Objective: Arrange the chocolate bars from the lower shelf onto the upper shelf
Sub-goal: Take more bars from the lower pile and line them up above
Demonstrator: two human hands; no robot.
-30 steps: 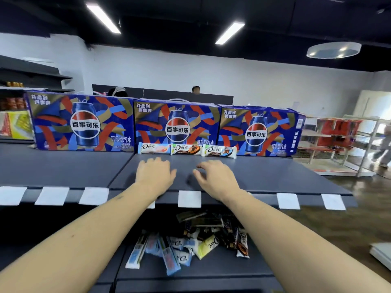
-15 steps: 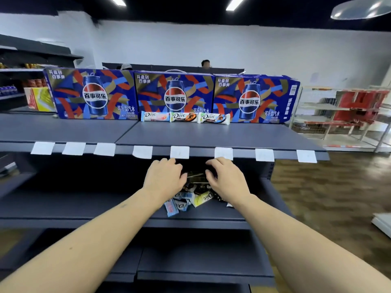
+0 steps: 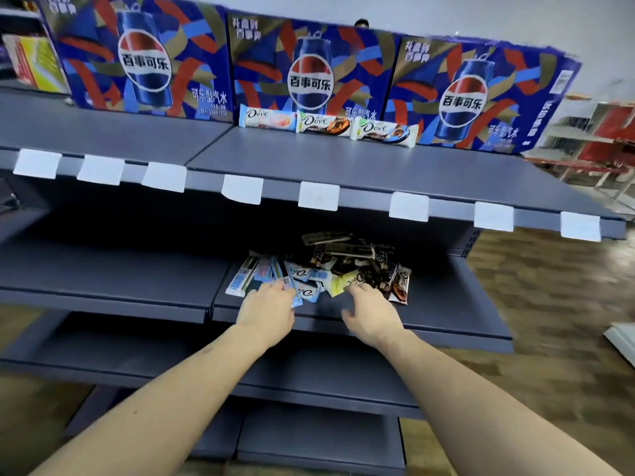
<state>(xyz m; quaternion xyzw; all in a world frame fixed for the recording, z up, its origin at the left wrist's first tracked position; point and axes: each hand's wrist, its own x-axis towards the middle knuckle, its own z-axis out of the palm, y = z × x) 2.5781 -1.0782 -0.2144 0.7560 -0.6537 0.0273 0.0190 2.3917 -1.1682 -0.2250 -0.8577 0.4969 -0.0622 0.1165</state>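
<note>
I see my left hand (image 3: 266, 312) at the left front edge of the pile of chocolate bars (image 3: 330, 266) on the lower shelf (image 3: 446, 304), fingertips touching a light blue bar (image 3: 292, 286); whether they grip it I cannot tell. Right of it, my right hand (image 3: 369, 312) hovers with fingers loosely spread, empty, beside a yellow bar (image 3: 342, 282). Above the pile, three bars (image 3: 328, 125) line the upper shelf (image 3: 378, 173) against cola boxes (image 3: 309, 70).
</note>
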